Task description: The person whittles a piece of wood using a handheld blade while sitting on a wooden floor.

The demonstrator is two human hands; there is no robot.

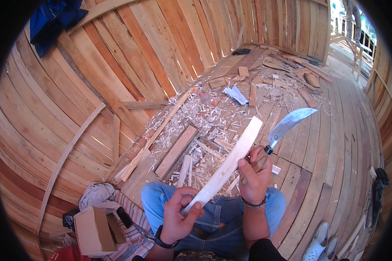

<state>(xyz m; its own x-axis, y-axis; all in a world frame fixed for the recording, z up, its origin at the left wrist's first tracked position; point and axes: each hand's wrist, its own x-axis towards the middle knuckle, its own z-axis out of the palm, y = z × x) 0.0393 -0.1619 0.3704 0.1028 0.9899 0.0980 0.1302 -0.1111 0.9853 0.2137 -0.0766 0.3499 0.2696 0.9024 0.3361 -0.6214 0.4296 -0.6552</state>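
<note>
Head view: left hand (178, 219) grips wooden strip (228, 167) near bottom; right hand (254, 180) holds knife (288, 125).

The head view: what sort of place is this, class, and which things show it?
Probably a makeshift woodworking space with plank walls: pale shavings litter the floorboards, wood offcuts lie scattered about, and the right hand grips a curved knife.

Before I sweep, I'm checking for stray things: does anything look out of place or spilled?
Yes: wood shavings are strewn over the floor beyond the pale wood strip, and a blue-white wrapper lies beside them, looking like stray rubbish.
</note>
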